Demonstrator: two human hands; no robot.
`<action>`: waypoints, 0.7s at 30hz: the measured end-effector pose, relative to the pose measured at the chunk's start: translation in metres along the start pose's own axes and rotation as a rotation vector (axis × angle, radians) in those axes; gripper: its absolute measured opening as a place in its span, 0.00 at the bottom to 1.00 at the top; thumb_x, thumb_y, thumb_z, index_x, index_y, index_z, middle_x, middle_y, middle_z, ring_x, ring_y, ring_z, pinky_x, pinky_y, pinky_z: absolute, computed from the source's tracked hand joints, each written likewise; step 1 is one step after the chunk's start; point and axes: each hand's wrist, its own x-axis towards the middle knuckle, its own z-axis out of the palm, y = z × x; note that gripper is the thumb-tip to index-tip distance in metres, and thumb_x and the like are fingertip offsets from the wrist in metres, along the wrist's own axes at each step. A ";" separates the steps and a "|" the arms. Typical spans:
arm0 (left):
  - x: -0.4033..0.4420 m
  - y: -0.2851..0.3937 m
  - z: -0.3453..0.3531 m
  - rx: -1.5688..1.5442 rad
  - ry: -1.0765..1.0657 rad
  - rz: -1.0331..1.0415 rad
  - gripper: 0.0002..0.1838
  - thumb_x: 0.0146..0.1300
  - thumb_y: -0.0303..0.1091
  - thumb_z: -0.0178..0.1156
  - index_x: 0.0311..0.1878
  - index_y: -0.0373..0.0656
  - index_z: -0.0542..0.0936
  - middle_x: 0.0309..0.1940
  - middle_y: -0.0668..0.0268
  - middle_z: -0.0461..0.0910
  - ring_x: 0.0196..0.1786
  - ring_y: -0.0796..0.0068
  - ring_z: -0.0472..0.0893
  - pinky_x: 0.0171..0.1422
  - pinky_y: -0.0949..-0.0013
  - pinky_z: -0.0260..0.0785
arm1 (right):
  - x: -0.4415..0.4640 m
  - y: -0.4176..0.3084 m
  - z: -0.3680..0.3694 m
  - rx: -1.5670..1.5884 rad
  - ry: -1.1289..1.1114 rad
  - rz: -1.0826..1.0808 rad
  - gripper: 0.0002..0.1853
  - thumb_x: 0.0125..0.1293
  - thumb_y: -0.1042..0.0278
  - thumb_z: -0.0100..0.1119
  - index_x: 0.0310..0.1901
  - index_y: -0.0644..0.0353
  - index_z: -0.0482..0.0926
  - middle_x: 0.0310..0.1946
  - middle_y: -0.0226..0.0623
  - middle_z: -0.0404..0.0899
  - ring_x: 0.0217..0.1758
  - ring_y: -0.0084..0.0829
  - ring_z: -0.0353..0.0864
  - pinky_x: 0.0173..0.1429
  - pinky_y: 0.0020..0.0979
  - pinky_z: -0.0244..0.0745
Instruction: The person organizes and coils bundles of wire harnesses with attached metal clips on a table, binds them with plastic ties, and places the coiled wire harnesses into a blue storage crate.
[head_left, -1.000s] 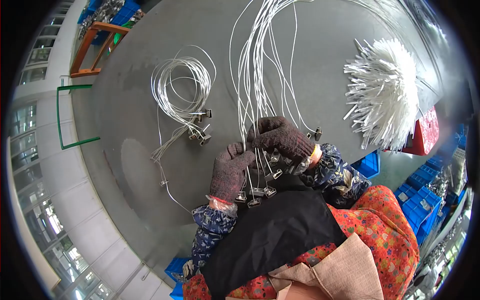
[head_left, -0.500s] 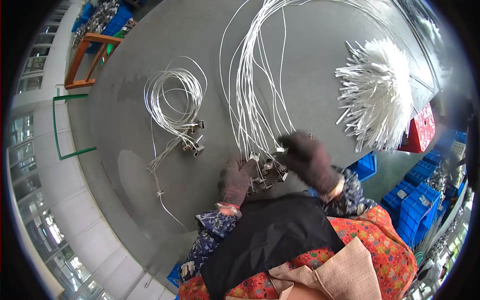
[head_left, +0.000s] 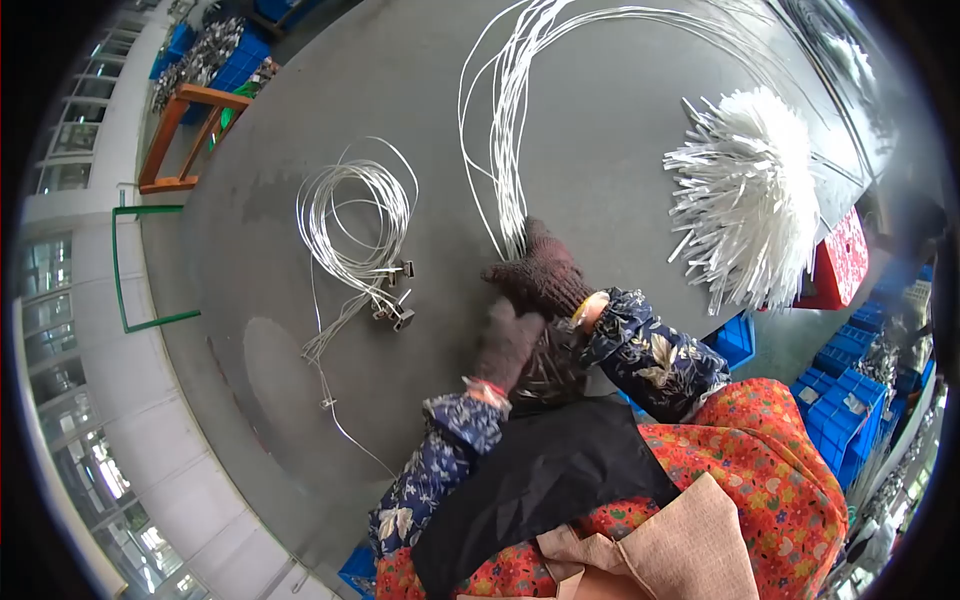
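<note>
A long bundle of thin white wires (head_left: 510, 130) runs down the table toward me. My right hand (head_left: 545, 272), in a dark knitted glove, is closed around the bundle. Just below it, my left hand (head_left: 507, 345), gloved the same way and slightly blurred, is closed at the bundle's lower end. The small metal end pieces (head_left: 552, 372) below the hands are dim and mostly hidden. To the left lies a coiled bundle of white wires (head_left: 345, 225) with small metal clip-like ends (head_left: 400, 318).
A thick sheaf of white strips (head_left: 750, 200) lies at the right of the grey table (head_left: 620, 90). Beyond the right edge are a red box (head_left: 842, 262) and blue crates (head_left: 838, 415). An orange-brown wooden frame (head_left: 165, 140) and a green rail (head_left: 122, 270) stand at the left.
My right hand has moved left and up and closed around the wires. My left hand has shifted slightly right. The wires are gathered more tightly, and their end pieces are now largely covered.
</note>
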 end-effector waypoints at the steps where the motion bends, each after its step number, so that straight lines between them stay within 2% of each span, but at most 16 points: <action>1: -0.002 0.025 -0.005 0.000 -0.009 0.002 0.18 0.63 0.39 0.61 0.48 0.34 0.77 0.35 0.53 0.82 0.38 0.61 0.81 0.47 0.59 0.72 | 0.002 0.010 -0.001 0.206 -0.065 -0.078 0.26 0.55 0.63 0.73 0.52 0.65 0.76 0.38 0.40 0.84 0.42 0.33 0.83 0.48 0.35 0.78; 2: -0.002 0.052 -0.012 0.218 -0.184 -0.112 0.18 0.63 0.39 0.62 0.49 0.33 0.76 0.34 0.55 0.83 0.37 0.64 0.81 0.47 0.61 0.72 | -0.002 0.014 -0.006 0.208 -0.061 -0.072 0.26 0.55 0.63 0.73 0.52 0.65 0.76 0.38 0.40 0.84 0.42 0.33 0.83 0.48 0.35 0.78; 3: -0.003 0.065 -0.018 0.436 -0.354 -0.222 0.19 0.63 0.39 0.63 0.49 0.32 0.76 0.34 0.58 0.83 0.37 0.67 0.81 0.46 0.63 0.72 | -0.004 0.015 -0.012 0.314 -0.154 -0.045 0.19 0.56 0.65 0.72 0.46 0.64 0.78 0.32 0.35 0.82 0.36 0.27 0.80 0.42 0.31 0.76; 4: -0.006 0.044 -0.021 0.404 -0.360 -0.146 0.20 0.65 0.39 0.63 0.52 0.32 0.77 0.33 0.64 0.84 0.37 0.72 0.81 0.45 0.66 0.73 | -0.006 0.013 -0.016 0.416 -0.250 -0.025 0.13 0.56 0.67 0.71 0.39 0.63 0.79 0.27 0.30 0.79 0.31 0.21 0.77 0.35 0.28 0.74; 5: -0.012 0.038 -0.028 0.404 -0.356 -0.147 0.20 0.65 0.39 0.63 0.52 0.32 0.77 0.33 0.64 0.84 0.37 0.72 0.81 0.45 0.66 0.73 | -0.013 0.006 -0.018 0.415 -0.253 -0.027 0.13 0.56 0.67 0.71 0.39 0.63 0.79 0.27 0.30 0.79 0.31 0.21 0.77 0.35 0.28 0.74; 7: -0.022 0.031 -0.042 0.115 -0.021 -0.064 0.19 0.68 0.39 0.61 0.56 0.36 0.78 0.34 0.67 0.84 0.36 0.72 0.81 0.46 0.67 0.74 | -0.029 -0.006 -0.019 0.491 -0.248 -0.045 0.07 0.57 0.70 0.69 0.31 0.60 0.78 0.22 0.24 0.73 0.24 0.16 0.71 0.27 0.22 0.66; 8: -0.028 0.028 -0.048 0.114 -0.014 -0.073 0.19 0.68 0.39 0.61 0.56 0.36 0.78 0.34 0.67 0.84 0.36 0.72 0.81 0.46 0.67 0.74 | -0.028 -0.006 -0.016 0.652 -0.325 -0.084 0.06 0.56 0.73 0.67 0.31 0.59 0.77 0.21 0.22 0.71 0.23 0.15 0.68 0.25 0.21 0.61; 10: -0.036 0.022 -0.061 -0.276 0.269 -0.028 0.23 0.71 0.46 0.58 0.59 0.38 0.77 0.40 0.68 0.84 0.41 0.71 0.82 0.51 0.66 0.74 | -0.035 -0.020 -0.024 0.698 -0.329 -0.152 0.06 0.56 0.74 0.68 0.32 0.60 0.78 0.23 0.23 0.73 0.24 0.16 0.70 0.26 0.21 0.63; 11: -0.044 0.009 -0.064 -0.278 0.283 -0.027 0.23 0.71 0.46 0.58 0.59 0.38 0.77 0.40 0.68 0.84 0.41 0.71 0.82 0.51 0.66 0.74 | -0.040 -0.030 -0.029 0.746 -0.324 -0.225 0.07 0.57 0.75 0.69 0.33 0.62 0.79 0.24 0.25 0.76 0.24 0.17 0.72 0.27 0.21 0.66; 14: -0.069 -0.052 -0.076 -0.988 0.151 -0.464 0.34 0.71 0.64 0.48 0.65 0.44 0.73 0.52 0.64 0.81 0.55 0.69 0.78 0.59 0.55 0.72 | -0.050 -0.063 -0.032 0.860 -0.328 -0.343 0.08 0.56 0.76 0.70 0.34 0.62 0.79 0.26 0.26 0.76 0.27 0.17 0.73 0.29 0.22 0.67; 15: -0.077 -0.070 -0.074 -0.995 0.169 -0.455 0.34 0.71 0.64 0.48 0.65 0.44 0.73 0.52 0.64 0.81 0.55 0.69 0.78 0.59 0.55 0.72 | -0.052 -0.072 -0.029 0.915 -0.314 -0.387 0.08 0.55 0.76 0.70 0.35 0.62 0.79 0.26 0.27 0.77 0.28 0.17 0.73 0.30 0.22 0.68; 16: -0.085 -0.087 -0.069 -0.745 0.075 -0.202 0.36 0.70 0.67 0.46 0.66 0.45 0.71 0.53 0.63 0.80 0.58 0.66 0.77 0.61 0.51 0.71 | -0.045 -0.074 -0.024 1.041 -0.454 -0.495 0.09 0.54 0.77 0.70 0.35 0.63 0.79 0.28 0.28 0.77 0.30 0.19 0.75 0.33 0.23 0.71; 17: -0.085 -0.063 -0.065 -0.483 -0.010 0.038 0.39 0.69 0.70 0.44 0.67 0.45 0.70 0.55 0.61 0.79 0.61 0.62 0.76 0.64 0.46 0.69 | -0.046 -0.079 -0.018 1.036 -0.483 -0.492 0.09 0.54 0.77 0.70 0.35 0.63 0.79 0.28 0.28 0.77 0.30 0.19 0.75 0.33 0.23 0.71; 18: -0.087 -0.037 -0.065 -1.390 0.087 -0.298 0.40 0.69 0.70 0.41 0.66 0.42 0.70 0.56 0.55 0.78 0.63 0.56 0.76 0.66 0.40 0.68 | -0.051 -0.084 -0.012 1.009 -0.498 -0.566 0.10 0.53 0.78 0.70 0.35 0.63 0.79 0.29 0.30 0.78 0.31 0.21 0.77 0.34 0.24 0.73; 20: -0.075 -0.029 -0.060 -1.625 -0.086 -0.191 0.40 0.70 0.70 0.40 0.66 0.41 0.69 0.57 0.54 0.77 0.62 0.55 0.76 0.67 0.40 0.68 | -0.049 -0.078 0.013 0.942 -0.590 -0.790 0.11 0.51 0.78 0.71 0.36 0.64 0.78 0.31 0.33 0.79 0.35 0.26 0.79 0.38 0.27 0.75; 21: -0.071 -0.029 -0.056 -1.660 -0.149 -0.146 0.40 0.70 0.70 0.40 0.66 0.41 0.69 0.57 0.53 0.77 0.62 0.54 0.76 0.67 0.40 0.67 | -0.049 -0.062 0.028 0.849 -0.664 -0.786 0.13 0.50 0.78 0.72 0.37 0.65 0.78 0.32 0.35 0.79 0.38 0.27 0.81 0.40 0.28 0.77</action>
